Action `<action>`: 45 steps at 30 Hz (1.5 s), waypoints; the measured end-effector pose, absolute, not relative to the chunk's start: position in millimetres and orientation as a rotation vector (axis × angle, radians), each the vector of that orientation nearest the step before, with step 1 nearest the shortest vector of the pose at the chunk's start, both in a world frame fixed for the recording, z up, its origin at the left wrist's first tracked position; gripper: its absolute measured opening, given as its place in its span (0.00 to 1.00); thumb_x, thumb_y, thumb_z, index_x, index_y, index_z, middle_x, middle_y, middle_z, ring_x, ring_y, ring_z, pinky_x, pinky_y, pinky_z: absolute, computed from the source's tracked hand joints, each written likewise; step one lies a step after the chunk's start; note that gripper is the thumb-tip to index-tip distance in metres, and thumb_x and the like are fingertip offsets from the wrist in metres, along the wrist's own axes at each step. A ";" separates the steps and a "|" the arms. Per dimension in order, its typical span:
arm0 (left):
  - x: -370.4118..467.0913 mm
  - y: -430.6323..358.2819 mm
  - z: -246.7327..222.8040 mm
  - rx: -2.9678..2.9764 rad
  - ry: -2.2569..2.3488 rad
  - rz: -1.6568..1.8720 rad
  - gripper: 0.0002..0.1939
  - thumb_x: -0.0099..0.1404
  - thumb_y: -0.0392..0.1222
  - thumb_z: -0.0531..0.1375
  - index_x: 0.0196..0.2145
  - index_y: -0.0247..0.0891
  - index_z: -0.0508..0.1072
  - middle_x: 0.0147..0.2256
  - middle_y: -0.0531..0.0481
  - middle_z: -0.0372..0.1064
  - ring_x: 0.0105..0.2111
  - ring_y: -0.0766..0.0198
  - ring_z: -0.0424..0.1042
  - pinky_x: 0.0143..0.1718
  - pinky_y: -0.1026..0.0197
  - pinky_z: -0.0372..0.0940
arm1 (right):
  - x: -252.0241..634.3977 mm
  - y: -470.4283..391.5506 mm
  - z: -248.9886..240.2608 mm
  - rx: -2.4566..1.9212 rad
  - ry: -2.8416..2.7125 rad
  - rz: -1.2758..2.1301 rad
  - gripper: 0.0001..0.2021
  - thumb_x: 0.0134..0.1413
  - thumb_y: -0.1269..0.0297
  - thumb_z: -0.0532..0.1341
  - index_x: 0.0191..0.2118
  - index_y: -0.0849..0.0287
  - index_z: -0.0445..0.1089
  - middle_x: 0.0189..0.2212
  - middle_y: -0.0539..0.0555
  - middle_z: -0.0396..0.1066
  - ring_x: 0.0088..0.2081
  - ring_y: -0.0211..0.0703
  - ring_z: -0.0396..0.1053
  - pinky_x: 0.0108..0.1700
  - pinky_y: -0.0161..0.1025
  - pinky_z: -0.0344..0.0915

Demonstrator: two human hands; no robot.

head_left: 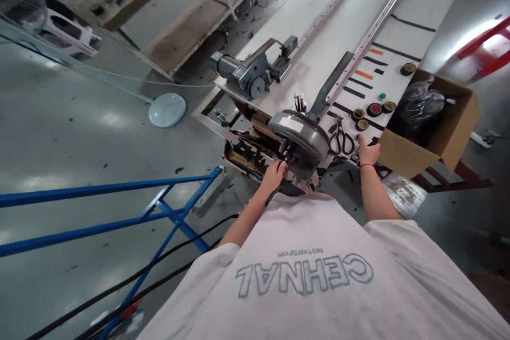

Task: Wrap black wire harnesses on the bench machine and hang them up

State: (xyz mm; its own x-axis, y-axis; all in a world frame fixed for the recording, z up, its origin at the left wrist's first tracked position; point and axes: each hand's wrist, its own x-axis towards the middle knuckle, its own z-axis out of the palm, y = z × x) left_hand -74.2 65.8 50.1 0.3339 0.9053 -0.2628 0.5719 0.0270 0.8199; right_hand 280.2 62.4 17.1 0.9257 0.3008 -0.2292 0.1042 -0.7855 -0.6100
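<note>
- Working at the table's near end, left hand curls by the wheel-like part; can't tell what its grip has.
- Right hand, grip loose, at the near right corner, beside scissors, near tape rolls.

We see moderately bright, cool light, with white glare pooling on the glossy floor at upper right and top, and softer reflections at left. Shade darkens the underside of the counter. Wide-angle distortion stretches the edges; we find the printed shirt readable, the far corners soft.
</note>
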 end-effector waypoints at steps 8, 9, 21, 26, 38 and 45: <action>-79.1 65.8 49.9 1.784 1.362 0.415 0.17 0.71 0.49 0.45 0.33 0.38 0.68 0.28 0.48 0.72 0.30 0.61 0.71 0.36 0.61 0.62 | 280.8 67.1 17.8 -2.533 -0.256 0.406 0.34 0.46 0.37 0.61 0.47 0.64 0.62 0.49 0.74 0.67 0.54 0.64 0.65 0.56 0.55 0.60; -79.4 65.0 49.2 1.777 1.361 0.420 0.17 0.71 0.49 0.45 0.34 0.38 0.68 0.28 0.47 0.72 0.30 0.60 0.71 0.36 0.61 0.62 | 281.0 66.9 17.4 -2.534 -0.265 0.405 0.34 0.46 0.37 0.61 0.46 0.64 0.62 0.48 0.74 0.67 0.55 0.64 0.65 0.56 0.55 0.60; -104.4 54.8 36.8 1.750 1.351 0.360 0.21 0.68 0.55 0.48 0.36 0.37 0.71 0.30 0.48 0.72 0.31 0.61 0.70 0.36 0.61 0.63 | 281.0 66.4 20.8 -2.532 -0.301 0.418 0.33 0.48 0.37 0.60 0.47 0.63 0.62 0.50 0.73 0.67 0.56 0.64 0.63 0.56 0.55 0.60; -144.7 22.4 16.7 1.663 1.440 0.247 0.20 0.65 0.56 0.51 0.34 0.36 0.70 0.25 0.50 0.70 0.28 0.61 0.69 0.33 0.62 0.63 | 282.4 66.2 19.5 -2.536 -0.304 0.400 0.30 0.48 0.39 0.61 0.44 0.63 0.63 0.49 0.73 0.67 0.55 0.63 0.65 0.55 0.53 0.62; -111.7 39.5 39.8 1.742 1.580 0.430 0.20 0.69 0.54 0.46 0.37 0.38 0.69 0.27 0.48 0.70 0.30 0.59 0.71 0.34 0.62 0.62 | 286.5 67.1 14.2 -2.514 -0.334 0.386 0.28 0.49 0.41 0.62 0.43 0.63 0.62 0.47 0.73 0.68 0.54 0.63 0.65 0.55 0.52 0.62; -91.6 51.8 39.4 1.785 1.566 0.425 0.18 0.69 0.53 0.49 0.37 0.38 0.70 0.27 0.48 0.71 0.31 0.59 0.72 0.35 0.62 0.62 | 282.2 66.3 15.8 -2.550 -0.321 0.389 0.32 0.50 0.38 0.59 0.47 0.65 0.61 0.47 0.74 0.68 0.54 0.64 0.65 0.55 0.53 0.61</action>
State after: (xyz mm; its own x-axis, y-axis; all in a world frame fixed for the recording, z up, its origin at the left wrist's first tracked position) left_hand -91.6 51.8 39.4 0.2104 0.9559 -0.2049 0.7212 -0.0103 0.6926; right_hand 282.2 66.3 15.8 0.9302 0.3019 -0.2088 0.1476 -0.8285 -0.5402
